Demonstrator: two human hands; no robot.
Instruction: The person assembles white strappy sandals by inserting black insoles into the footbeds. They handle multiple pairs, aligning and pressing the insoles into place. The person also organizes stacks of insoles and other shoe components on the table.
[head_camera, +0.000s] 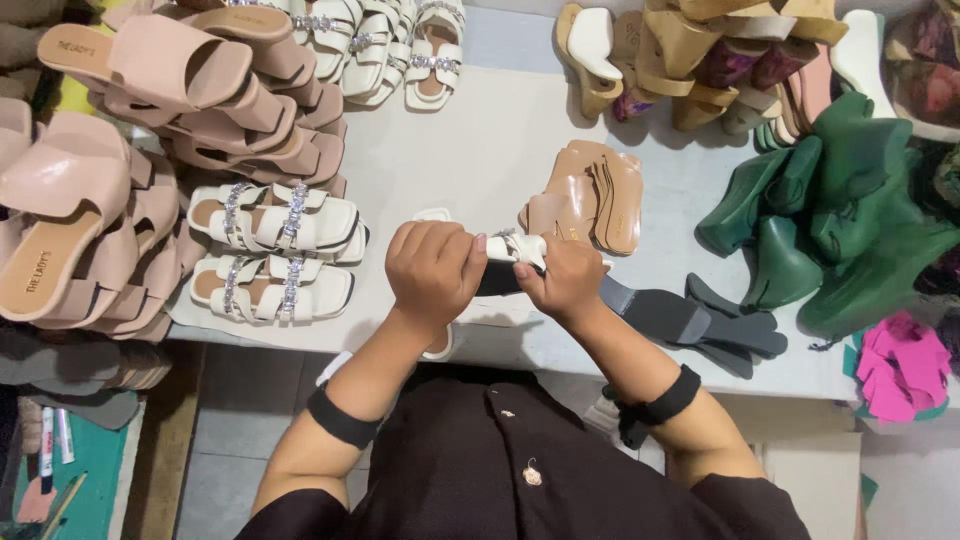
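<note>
Head view, and we look down at our two hands meeting just below the middle of the frame, over the pale grey worktable (480, 150). Between them we hold a cream-white strappy sandal with a small jewelled trim (522, 246); only a short piece of its upper shows, pinched between the two fists, with a dark sole part just under it. Our left hand (432, 270) is curled shut, fingers folded down over the sandal's near end so that most of it is hidden beneath the knuckles. Our right hand (562, 278) is likewise closed, its thumb and fingertips gripping the cream strap from the other side. The sandal's long axis seems to run left to right across the frame, from one fist to the other, though how far it extends under the left hand we cannot tell. Both hands touch it, so neither is nearer. Just right of the right hand lie flat dark grey sole pieces (700, 322), and above it a small stack of tan leather insoles (592, 195). At the left of the frame sit two finished cream sandals with jewelled straps (272, 250), beside piles of pink block-heel slides (170, 100). Green plastic heel forms (830, 210) heap at the right, with bright pink cut pieces (902, 365) below them.
</note>
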